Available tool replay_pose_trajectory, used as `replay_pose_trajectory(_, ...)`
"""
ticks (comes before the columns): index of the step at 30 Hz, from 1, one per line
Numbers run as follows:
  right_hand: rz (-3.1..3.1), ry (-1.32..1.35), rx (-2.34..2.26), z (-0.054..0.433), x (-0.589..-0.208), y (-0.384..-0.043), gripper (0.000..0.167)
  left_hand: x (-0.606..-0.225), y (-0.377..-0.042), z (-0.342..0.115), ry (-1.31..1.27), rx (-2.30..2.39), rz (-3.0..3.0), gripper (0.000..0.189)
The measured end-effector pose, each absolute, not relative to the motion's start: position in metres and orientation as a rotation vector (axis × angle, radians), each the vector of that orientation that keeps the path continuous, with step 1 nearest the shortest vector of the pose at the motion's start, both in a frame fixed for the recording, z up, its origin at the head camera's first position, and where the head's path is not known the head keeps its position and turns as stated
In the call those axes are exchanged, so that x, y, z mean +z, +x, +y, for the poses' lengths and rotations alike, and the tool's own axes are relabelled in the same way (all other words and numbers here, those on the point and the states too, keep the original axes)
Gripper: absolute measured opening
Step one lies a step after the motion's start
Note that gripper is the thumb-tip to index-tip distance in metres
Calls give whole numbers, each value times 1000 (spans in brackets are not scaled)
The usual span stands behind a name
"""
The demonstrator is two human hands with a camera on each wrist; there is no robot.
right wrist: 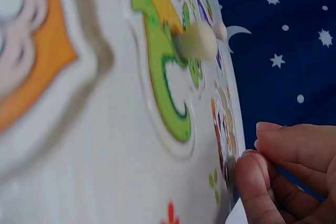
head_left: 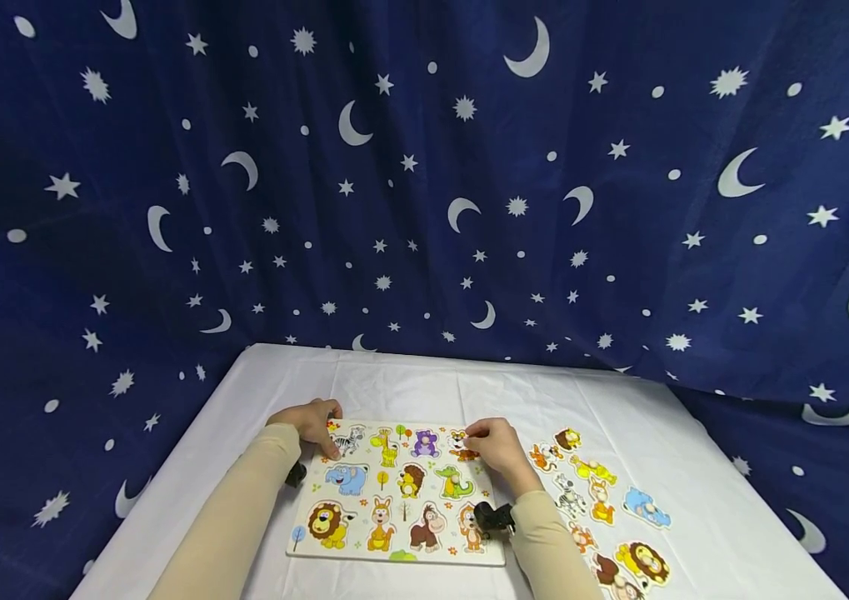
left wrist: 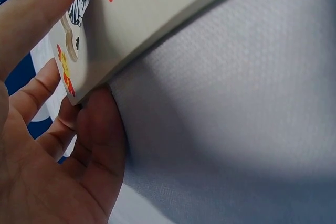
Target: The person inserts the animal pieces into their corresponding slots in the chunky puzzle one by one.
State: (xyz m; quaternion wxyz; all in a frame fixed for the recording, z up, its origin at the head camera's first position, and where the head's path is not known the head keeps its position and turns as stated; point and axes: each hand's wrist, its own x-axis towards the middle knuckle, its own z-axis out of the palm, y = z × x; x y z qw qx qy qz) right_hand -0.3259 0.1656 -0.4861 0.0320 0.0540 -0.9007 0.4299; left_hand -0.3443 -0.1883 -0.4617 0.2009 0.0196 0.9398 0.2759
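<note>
A cream wooden puzzle board (head_left: 367,553) with animal pictures lies flat on the table. My left hand (head_left: 310,423) grips its far left corner beside the zebra picture (head_left: 349,439). In the left wrist view fingers (left wrist: 102,140) bend against the board's edge. At the far right corner my right hand (head_left: 501,448) has its fingertips over the tiger picture (head_left: 460,454). Thumb and finger come together in the right wrist view; I cannot tell whether they pinch a knob. The crocodile piece (right wrist: 156,69) and purple bear piece (head_left: 425,444) sit in the board, their round knobs standing up.
Loose animal pieces lie right of the board, among them an elephant (head_left: 646,507), a zebra (head_left: 569,496), a giraffe (head_left: 595,471), a kangaroo (head_left: 601,501) and a lion (head_left: 645,563). A white cloth (head_left: 387,385) covers the table. Behind hangs a dark blue star-patterned curtain (head_left: 409,208).
</note>
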Motion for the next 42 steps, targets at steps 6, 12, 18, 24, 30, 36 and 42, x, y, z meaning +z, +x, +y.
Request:
replay_pose_trajectory(6, -2747, 132, 1320, 176, -486, -323, 12, -462, -343, -188, 59, 771, 2631, 61)
replay_pose_trajectory(12, -2746, 72, 1262, 183, -482, -321, 13, -466, -345, -189, 36, 786, 2625, 61)
replay_pose_trajectory(18, -2733, -5, 1271, 192, -479, -321, 14, -467, -346, -190, 41, 777, 2630, 62)
replay_pose_trajectory(24, -2734, -66, 1233, 202, -480, -323, 13, -464, -344, -190, 59, 782, 2635, 61)
replay_pose_trajectory(30, -2728, -133, 1225, 215, -481, -322, 15, -462, -343, -189, 69, 766, 2646, 61)
replay_pose_trajectory(36, -2733, -193, 1245, 227, -481, -319, 17, -463, -344, -190, 72, 763, 2641, 60)
replay_pose_trajectory(42, -2712, -209, 1170, 238, -478, -315, 17, -466, -346, -191, 80, 781, 2636, 60)
